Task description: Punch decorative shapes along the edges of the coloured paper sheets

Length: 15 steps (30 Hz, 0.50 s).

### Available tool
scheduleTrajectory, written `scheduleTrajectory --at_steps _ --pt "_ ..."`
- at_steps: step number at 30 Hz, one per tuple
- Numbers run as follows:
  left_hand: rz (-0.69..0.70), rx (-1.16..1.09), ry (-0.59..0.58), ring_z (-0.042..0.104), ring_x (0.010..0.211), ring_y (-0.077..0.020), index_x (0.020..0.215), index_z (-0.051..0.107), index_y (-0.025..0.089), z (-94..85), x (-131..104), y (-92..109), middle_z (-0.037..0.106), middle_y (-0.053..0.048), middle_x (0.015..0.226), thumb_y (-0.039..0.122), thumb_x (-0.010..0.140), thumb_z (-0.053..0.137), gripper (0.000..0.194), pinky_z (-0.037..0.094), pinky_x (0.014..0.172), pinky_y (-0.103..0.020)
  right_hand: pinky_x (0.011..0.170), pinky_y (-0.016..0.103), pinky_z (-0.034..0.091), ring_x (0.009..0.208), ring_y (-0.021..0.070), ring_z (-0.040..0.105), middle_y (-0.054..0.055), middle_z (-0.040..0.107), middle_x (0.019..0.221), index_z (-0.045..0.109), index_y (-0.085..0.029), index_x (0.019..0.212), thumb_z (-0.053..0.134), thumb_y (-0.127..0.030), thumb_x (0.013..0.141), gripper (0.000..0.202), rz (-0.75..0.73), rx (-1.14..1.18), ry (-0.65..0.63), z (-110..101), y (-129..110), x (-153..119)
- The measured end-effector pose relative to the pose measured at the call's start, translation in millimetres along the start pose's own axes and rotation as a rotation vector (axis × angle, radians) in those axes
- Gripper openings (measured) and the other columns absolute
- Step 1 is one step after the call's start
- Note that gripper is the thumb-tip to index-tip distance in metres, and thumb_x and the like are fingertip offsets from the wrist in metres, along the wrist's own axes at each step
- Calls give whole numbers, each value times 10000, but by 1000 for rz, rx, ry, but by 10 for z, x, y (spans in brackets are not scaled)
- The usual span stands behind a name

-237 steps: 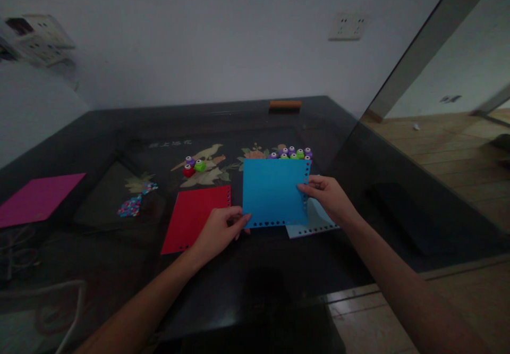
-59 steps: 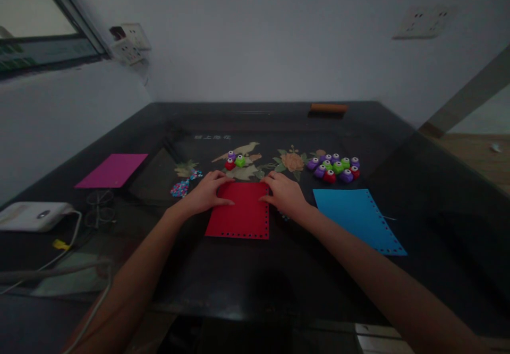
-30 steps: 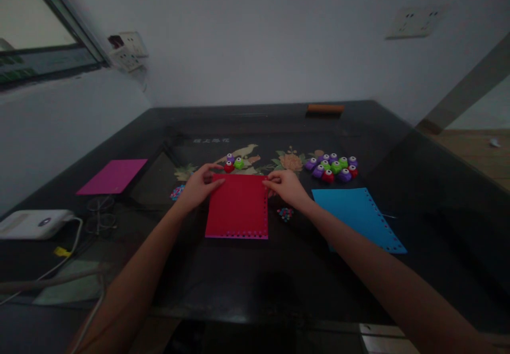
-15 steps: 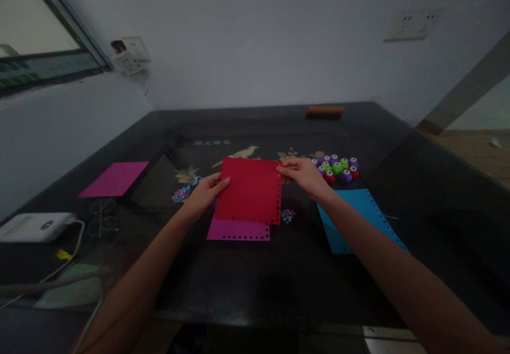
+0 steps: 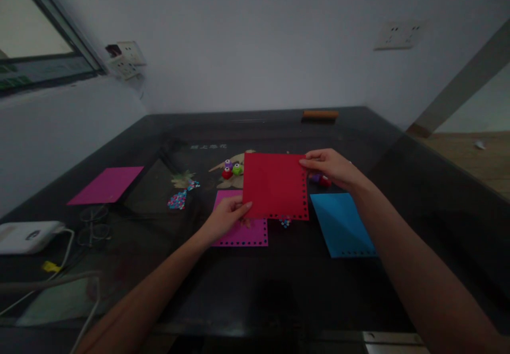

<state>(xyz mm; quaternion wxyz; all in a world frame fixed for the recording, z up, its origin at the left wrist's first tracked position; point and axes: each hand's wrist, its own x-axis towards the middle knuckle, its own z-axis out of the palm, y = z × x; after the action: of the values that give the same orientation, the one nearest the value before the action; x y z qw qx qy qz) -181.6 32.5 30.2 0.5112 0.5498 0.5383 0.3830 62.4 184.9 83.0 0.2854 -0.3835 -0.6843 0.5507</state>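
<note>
A red sheet of paper (image 5: 274,186), with holes punched along its right and bottom edges, is held up above the table by both hands. My left hand (image 5: 226,216) pinches its lower left corner. My right hand (image 5: 329,165) grips the upper right corner between thumb and fingers. Under and left of it lies a pink punched sheet (image 5: 239,234), partly covered. A small pile of tiny beads (image 5: 285,222) peeks out below the red sheet. A blue punched sheet (image 5: 342,226) lies to the right, partly behind my right forearm.
Several small eyed toys (image 5: 232,169) sit left of the red sheet, others (image 5: 320,179) under my right hand. A bead pile (image 5: 177,200) and a magenta sheet (image 5: 107,185) lie left. A white device (image 5: 30,237) with a cable is at far left, a brown roll (image 5: 320,115) at the back.
Both hands have moved the red sheet to the right, uncovering more of the pink sheet and several toys on the left. My left hand has slid down to the lower corner.
</note>
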Motion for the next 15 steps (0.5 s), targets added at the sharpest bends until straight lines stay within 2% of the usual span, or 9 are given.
scheduleTrajectory --at_steps 4,10,12,15 --pt "35 -36 6 539 488 -128 722 564 185 48 3 -30 591 10 547 469 802 563 295 408 525 -256 605 255 495 618 120 608 27 676 712 659 -175 735 696 -364 680 200 74 48 -87 9 0 -111" --pt "56 -82 28 586 541 -140 812 599 160 60 17 -63 633 -4 590 455 788 590 296 435 562 -254 640 261 509 653 133 631 34 687 722 665 -162 775 705 -383 700 237 135 112 -167 208 199 -441" --pt "57 -101 25 608 569 -146 843 607 152 86 20 -74 655 -12 624 451 778 603 306 451 582 -257 636 285 518 654 149 641 44 698 750 664 -161 823 702 -409 701 279 162 138 -175 278 265 -571" --pt "47 -85 13 627 595 -156 839 614 150 130 18 -79 674 -21 650 437 775 607 294 465 598 -264 609 297 513 613 156 641 44 701 732 657 -159 821 691 -421 708 287 180 135 -108 355 324 -718"
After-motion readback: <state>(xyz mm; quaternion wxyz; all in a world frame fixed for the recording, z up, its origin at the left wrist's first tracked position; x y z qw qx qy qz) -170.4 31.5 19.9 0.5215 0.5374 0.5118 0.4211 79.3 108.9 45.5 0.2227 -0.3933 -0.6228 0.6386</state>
